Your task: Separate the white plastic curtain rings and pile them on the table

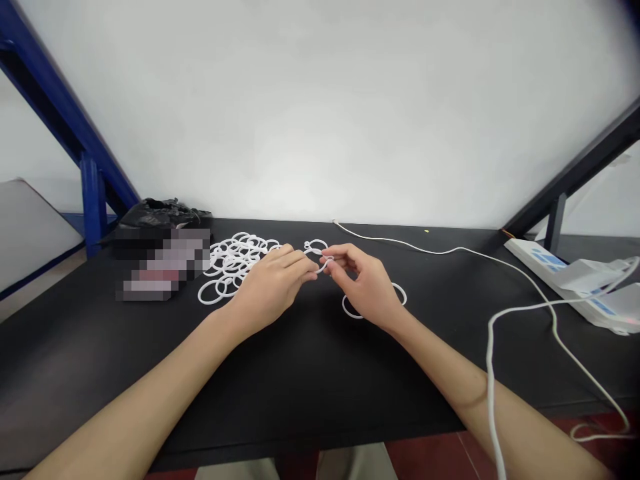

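Note:
My left hand (275, 283) and my right hand (367, 283) meet over the middle of the black table, with a white curtain ring (325, 266) pinched between their fingertips. The fingers hide part of this ring. Just behind them lies another white ring (317, 241) with a small eyelet on its edge. A loose pile of similar white rings (233, 260) spreads out to the left of my left hand. Beneath my right hand, more white ring (353, 314) shows on both sides, partly covered by the palm; I cannot tell whether it is one ring or two.
The black table (310, 387) backs onto a white wall. At the left are a crumpled black plastic bag (160, 212) and a pixelated item (167, 263). A white cable (395, 241) crosses the right side, passing over my right forearm. White-and-blue packages (575, 280) lie far right.

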Available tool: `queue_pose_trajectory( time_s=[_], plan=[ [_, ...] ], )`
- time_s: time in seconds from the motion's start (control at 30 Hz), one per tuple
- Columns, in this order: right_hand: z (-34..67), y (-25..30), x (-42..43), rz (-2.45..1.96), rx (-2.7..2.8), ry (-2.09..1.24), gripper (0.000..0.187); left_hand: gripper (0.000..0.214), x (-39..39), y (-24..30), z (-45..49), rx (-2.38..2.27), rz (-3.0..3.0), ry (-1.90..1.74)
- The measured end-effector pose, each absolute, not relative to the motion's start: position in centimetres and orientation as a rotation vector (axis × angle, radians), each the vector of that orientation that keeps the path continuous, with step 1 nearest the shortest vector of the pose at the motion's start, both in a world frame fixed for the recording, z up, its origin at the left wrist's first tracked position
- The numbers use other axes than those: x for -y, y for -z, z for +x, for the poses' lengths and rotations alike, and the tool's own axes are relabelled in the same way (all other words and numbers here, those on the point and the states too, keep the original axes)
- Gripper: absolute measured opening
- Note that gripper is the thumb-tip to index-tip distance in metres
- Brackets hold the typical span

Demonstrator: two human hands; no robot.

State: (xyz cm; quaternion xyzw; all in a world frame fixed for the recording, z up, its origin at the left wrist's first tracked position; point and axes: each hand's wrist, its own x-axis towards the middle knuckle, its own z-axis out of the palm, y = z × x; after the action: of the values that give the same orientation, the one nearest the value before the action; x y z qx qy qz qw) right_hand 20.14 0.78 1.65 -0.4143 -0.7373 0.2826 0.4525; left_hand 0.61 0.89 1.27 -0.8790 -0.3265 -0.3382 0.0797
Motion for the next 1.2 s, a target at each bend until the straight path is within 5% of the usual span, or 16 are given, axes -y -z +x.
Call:
queue_pose_trajectory(
  time_s=[1.2],
  plan=[
    [20.07,-1.05,-1.0,-1.078,1.985,-0.392,0.015,0.022,-0.92,-1.1,0.68,1.102,-2.751,0.776]
  ],
)
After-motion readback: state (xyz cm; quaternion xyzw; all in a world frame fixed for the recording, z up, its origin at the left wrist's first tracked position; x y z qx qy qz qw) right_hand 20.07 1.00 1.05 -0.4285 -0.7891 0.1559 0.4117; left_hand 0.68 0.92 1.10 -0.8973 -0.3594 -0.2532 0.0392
